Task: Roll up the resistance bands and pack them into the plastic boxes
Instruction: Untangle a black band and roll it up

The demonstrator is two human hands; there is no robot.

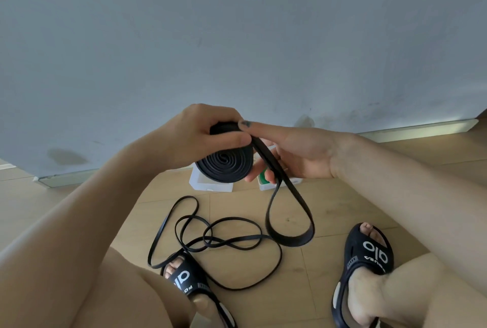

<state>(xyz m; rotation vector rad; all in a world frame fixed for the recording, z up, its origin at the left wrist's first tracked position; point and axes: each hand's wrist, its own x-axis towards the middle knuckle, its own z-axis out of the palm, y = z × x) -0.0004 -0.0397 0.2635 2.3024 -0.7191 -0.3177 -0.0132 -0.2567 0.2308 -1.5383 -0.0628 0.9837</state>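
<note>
A wide black resistance band is wound into a flat coil (225, 165) held up in front of me. My left hand (200, 132) grips the coil from above, thumb across its top. My right hand (292, 154) holds the band's free part beside the coil, forefinger resting on the coil's top edge. The unrolled tail (287, 222) hangs down as a loop just above the floor. A thinner black band (213, 240) lies tangled on the wooden floor between my feet. Two white plastic boxes (210, 185) stand behind the coil, mostly hidden; the right box (266, 185) shows something green inside.
A grey wall with a white skirting board (416, 130) runs close behind the boxes. My feet in black slides (371, 251) rest on the wooden floor at either side of the thin band; the left slide (184, 277) touches that band. My knees fill the lower corners.
</note>
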